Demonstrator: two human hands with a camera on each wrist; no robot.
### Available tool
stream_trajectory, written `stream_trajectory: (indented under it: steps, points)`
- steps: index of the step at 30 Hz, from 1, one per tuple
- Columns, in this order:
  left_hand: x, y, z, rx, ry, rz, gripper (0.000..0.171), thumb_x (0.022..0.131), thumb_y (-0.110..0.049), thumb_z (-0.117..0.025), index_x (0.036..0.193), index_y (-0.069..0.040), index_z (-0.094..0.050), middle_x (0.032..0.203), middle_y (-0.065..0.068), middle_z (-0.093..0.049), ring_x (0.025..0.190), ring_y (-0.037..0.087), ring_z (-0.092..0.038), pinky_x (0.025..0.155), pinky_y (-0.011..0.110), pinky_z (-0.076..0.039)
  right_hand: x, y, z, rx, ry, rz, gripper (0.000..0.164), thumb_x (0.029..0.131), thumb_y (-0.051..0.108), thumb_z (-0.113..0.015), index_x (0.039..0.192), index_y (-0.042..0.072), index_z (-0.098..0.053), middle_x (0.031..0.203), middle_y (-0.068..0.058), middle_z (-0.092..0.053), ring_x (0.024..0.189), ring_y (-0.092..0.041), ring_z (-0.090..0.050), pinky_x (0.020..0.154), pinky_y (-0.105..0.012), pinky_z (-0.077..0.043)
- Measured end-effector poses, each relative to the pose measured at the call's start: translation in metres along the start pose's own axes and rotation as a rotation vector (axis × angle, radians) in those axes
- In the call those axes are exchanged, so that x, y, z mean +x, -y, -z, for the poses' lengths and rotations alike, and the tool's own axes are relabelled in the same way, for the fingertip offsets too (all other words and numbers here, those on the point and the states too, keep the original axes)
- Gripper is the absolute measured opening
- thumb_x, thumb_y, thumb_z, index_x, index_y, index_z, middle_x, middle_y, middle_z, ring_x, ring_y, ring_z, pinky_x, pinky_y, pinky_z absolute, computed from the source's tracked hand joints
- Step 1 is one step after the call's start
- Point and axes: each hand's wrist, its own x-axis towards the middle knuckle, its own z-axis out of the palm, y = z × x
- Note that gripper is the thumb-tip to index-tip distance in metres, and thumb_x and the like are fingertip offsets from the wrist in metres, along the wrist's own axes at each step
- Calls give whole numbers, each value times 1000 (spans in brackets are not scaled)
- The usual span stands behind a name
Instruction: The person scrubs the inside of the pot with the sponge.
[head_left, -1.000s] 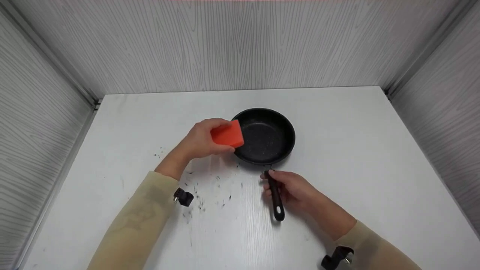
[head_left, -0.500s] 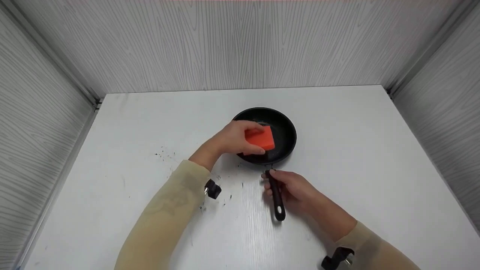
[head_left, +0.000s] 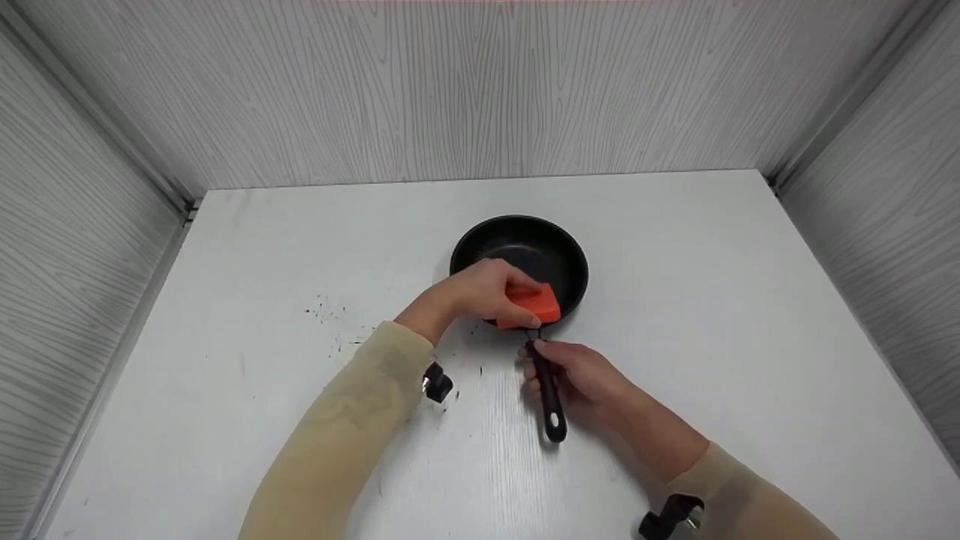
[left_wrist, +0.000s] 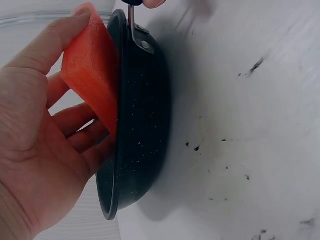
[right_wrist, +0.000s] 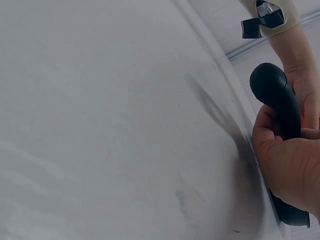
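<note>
A black frying pan (head_left: 525,244) with pale flecks on its outer wall sits on the white table, its handle (head_left: 550,397) toward me. My left hand (head_left: 487,289) grips an orange-red sponge (head_left: 541,304) between thumb and fingers, down inside the pan at the near rim by the handle. In the left wrist view the sponge (left_wrist: 90,65) is tilted and its lower end is hidden behind the pan wall (left_wrist: 145,125). My right hand (head_left: 589,375) holds the pan handle near the pan, thumb on top and fingers curled beneath.
Small dark crumbs and smudges (head_left: 322,309) are scattered on the white table (head_left: 712,300), left of the pan and below it. Grey wood-grain panels (head_left: 480,90) enclose the table at the back and both sides. Each sleeve carries a small black clip (head_left: 436,382).
My left hand has carried the sponge from the pan's left rim into the pan, then toward the near rim by the handle. The right hand keeps its hold; the pan has barely shifted.
</note>
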Motion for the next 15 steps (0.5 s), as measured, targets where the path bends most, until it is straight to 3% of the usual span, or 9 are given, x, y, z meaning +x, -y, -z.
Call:
stream_trajectory:
  steps: [9, 15]
  points:
    - [-3, 3, -1, 6, 95, 16, 49, 80, -56, -71, 125, -37, -67, 110, -15, -63, 97, 9, -55, 84, 30, -46, 0, -2, -3, 57, 31, 16, 49, 99, 28, -55, 130, -10, -50, 85, -10, -61, 71, -20, -60, 73, -32, -51]
    - [-3, -1, 5, 26, 180, 40, 52, 81, -46, -70, 131, -39, -61, 109, -10, -63, 94, 13, -53, 80, 29, -43, -3, -2, -4, 61, 7, 10, 47, 99, 28, -56, 129, -9, -52, 85, -10, -61, 71, -21, -60, 73, -32, -51]
